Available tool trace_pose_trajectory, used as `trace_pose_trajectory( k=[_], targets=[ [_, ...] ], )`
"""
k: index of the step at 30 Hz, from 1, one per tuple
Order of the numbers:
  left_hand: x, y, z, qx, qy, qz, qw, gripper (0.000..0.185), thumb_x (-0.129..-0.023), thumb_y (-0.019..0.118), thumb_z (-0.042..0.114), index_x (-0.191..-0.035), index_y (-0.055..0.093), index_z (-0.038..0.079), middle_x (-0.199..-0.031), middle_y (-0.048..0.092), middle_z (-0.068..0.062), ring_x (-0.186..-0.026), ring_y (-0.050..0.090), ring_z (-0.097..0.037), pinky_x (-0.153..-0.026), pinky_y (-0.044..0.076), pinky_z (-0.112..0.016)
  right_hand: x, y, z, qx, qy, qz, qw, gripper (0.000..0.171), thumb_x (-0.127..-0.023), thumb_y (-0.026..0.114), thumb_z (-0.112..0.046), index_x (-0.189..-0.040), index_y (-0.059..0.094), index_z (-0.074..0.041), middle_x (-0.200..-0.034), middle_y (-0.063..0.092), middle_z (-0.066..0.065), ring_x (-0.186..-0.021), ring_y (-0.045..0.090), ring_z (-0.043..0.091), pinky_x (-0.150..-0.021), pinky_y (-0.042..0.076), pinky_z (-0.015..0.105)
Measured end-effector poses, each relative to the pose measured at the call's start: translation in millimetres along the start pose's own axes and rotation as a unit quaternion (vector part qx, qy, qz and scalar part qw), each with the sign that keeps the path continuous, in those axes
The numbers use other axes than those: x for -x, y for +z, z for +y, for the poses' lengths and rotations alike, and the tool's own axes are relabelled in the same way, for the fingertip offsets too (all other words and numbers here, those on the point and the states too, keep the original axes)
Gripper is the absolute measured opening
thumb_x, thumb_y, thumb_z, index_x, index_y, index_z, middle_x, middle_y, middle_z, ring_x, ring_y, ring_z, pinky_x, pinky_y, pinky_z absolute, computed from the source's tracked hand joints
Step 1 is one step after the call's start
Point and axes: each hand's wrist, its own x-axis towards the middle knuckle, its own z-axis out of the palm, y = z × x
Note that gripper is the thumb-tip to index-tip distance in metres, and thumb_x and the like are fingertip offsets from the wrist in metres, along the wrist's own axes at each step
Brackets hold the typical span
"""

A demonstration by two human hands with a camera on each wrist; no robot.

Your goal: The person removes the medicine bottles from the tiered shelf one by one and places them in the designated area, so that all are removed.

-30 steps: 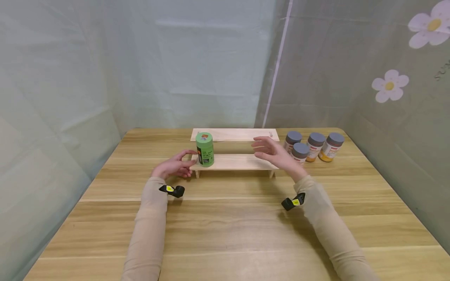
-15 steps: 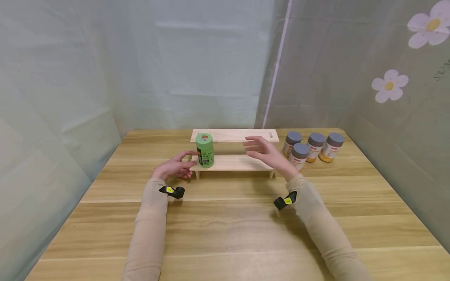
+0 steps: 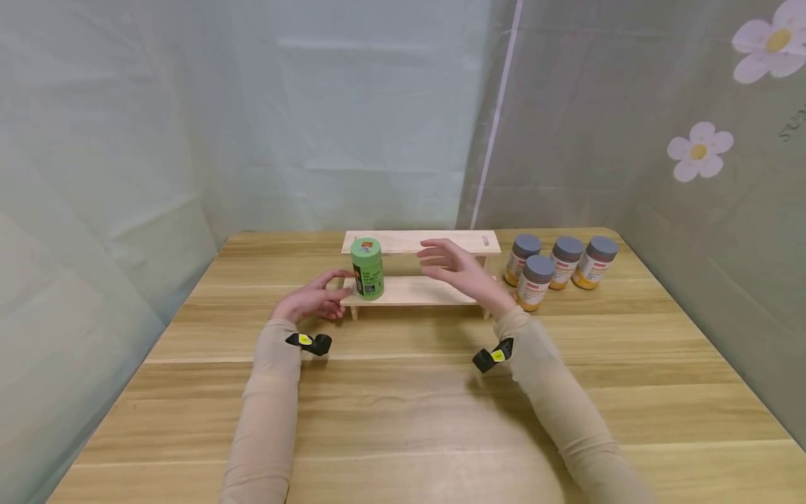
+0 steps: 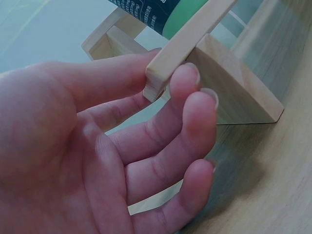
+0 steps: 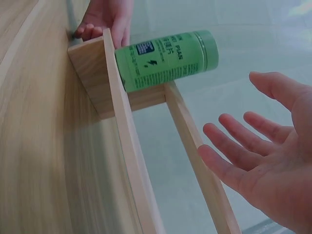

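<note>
A green lidded bottle (image 3: pixel 367 271) stands upright on the left end of the lower board of a two-step wooden rack (image 3: pixel 420 291). My left hand (image 3: pixel 310 298) pinches that board's left end; in the left wrist view the thumb lies on one face of the rack (image 4: pixel 192 41) and curled fingers sit under the other. My right hand (image 3: pixel 458 270) hovers over the rack's right half, holding nothing. Its fingers are spread and slightly bent. In the right wrist view a gap separates the right hand (image 5: pixel 273 151) from the green bottle (image 5: pixel 165 61).
Several jars with grey lids (image 3: pixel 535 283) and white-and-orange labels stand to the right of the rack on the wood-grain table (image 3: pixel 403 406). Pale cloth (image 3: pixel 352 126) hangs behind the table and at its sides.
My right hand has moved left, away from the grey-lidded jars and along the rack towards the green bottle. The left hand, rack and bottle look the same.
</note>
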Motion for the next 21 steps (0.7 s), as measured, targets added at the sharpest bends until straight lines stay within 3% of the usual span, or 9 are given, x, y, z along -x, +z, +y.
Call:
trace_pose_trajectory(
  k=[7, 21],
  targets=[
    [-1.2, 1.1, -2.0, 0.005, 0.003, -0.001, 1.0000, 0.056, -0.100, 0.054, 0.031, -0.147, 0.026, 0.018, -0.080, 0.062, -0.002, -0.071, 0.062, -0.013, -0.071, 0.054, -0.029, -7.4, 11.8, -1.0, -0.004, 0.004, -0.006, 1.000, 0.051, -0.096, 0.059, -0.010, -0.143, 0.039, -0.003, -0.141, 0.048, 0.025, -0.130, 0.050, 0.038, -0.107, 0.043, 0.047],
    [2.3, 0.0, -0.8, -0.004, 0.007, 0.004, 1.0000, 0.056, -0.100, 0.053, 0.032, -0.148, 0.025, 0.018, -0.079, 0.063, -0.001, -0.071, 0.062, -0.013, -0.071, 0.055, -0.029, -27.9, 32.7, -10.5, -0.004, 0.004, -0.013, 1.000, 0.059, -0.096, 0.059, -0.009, -0.149, 0.033, -0.008, -0.149, 0.042, 0.017, -0.138, 0.042, 0.034, -0.115, 0.034, 0.047]
  ],
)
